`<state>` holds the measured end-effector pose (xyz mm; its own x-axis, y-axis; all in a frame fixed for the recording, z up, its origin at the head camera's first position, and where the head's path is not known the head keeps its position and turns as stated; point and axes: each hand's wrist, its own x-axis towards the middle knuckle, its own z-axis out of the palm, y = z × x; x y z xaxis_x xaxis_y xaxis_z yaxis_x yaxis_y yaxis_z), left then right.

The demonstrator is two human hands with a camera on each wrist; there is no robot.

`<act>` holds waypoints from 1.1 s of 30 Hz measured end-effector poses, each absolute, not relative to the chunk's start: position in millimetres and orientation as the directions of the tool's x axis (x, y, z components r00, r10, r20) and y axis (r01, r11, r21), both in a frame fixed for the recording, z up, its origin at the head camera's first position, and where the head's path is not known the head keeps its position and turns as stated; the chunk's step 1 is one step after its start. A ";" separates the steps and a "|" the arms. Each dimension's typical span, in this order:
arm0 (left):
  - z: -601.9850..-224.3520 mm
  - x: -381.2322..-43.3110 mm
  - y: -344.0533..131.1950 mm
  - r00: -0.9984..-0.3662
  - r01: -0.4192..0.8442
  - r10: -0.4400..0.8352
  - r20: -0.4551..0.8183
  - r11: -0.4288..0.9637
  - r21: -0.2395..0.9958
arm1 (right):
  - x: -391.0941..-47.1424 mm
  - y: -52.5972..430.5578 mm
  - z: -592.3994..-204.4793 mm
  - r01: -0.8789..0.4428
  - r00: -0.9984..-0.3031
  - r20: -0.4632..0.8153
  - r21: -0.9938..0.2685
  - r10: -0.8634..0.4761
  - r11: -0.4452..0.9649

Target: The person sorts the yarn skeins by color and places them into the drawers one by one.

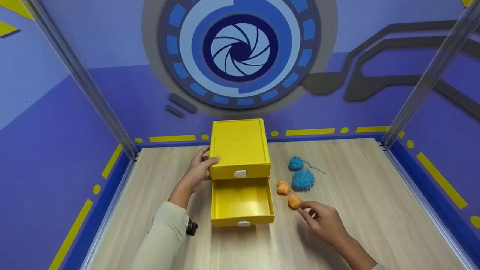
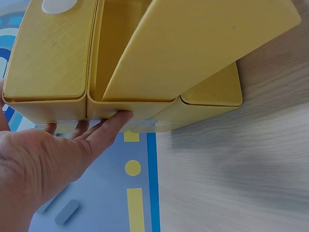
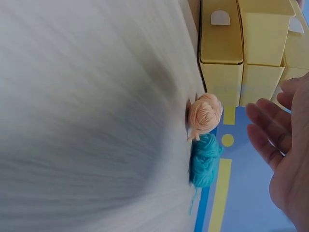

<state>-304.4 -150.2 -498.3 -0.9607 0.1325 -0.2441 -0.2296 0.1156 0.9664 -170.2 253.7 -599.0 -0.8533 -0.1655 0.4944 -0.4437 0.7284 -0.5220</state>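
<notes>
Smooth wall panels in blue and purple, marked with yellow bars and dots, enclose the worktop of pale wood-grain board. Near the worktop's far edge, slightly left of its middle, stands a boxy yellow plastic drawer unit, its flat top framed by a low raised rim and its fronts finely patterned. It has three tiers. The middle yellow drawer is pulled out toward the near edge, showing a glossy floor and straight walls; the other two are closed. White rounded handles mark the fronts.

The left hand rests on the unit, thumb over the top's left edge, fingers spread along the side wall; its grip is apart. The right hand is beside the yarn, its grip apart too, with thumb and forefinger at the nearer orange ball; whether they touch it is unclear.

The yarn lies between the unit and the worktop's right edge: a large, shaggy blue yarn ball, a smaller blue yarn ball farther back with a loose strand, and two small, wound orange yarn balls closer to the near edge.
</notes>
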 end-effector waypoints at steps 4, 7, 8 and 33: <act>-498.0 -304.3 -149.8 -0.961 -0.232 0.128 -0.246 0.114 0.966 | -172.3 252.4 -597.7 -0.335 -0.911 0.394 -0.531 -0.123 0.778; -497.3 -303.5 -149.2 -0.961 -0.236 0.122 -0.249 0.113 0.965 | -174.4 250.1 -595.4 -0.246 -0.949 0.303 -0.534 -0.089 0.809; -497.3 -303.5 -149.1 -0.961 -0.235 0.121 -0.249 0.115 0.965 | -175.1 249.2 -594.5 -0.220 -0.958 0.275 -0.532 -0.079 0.818; -496.9 -304.6 -149.6 -0.960 -0.236 0.129 -0.249 0.108 0.966 | -206.6 230.0 -607.8 0.026 -1.000 -0.020 -0.534 0.018 0.845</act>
<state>-304.6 -149.6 -496.9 -0.9599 0.1288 -0.2488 -0.2359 0.1076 0.9658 -206.6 230.0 -607.8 -0.9996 0.0185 -0.0202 0.0264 0.8450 -0.5341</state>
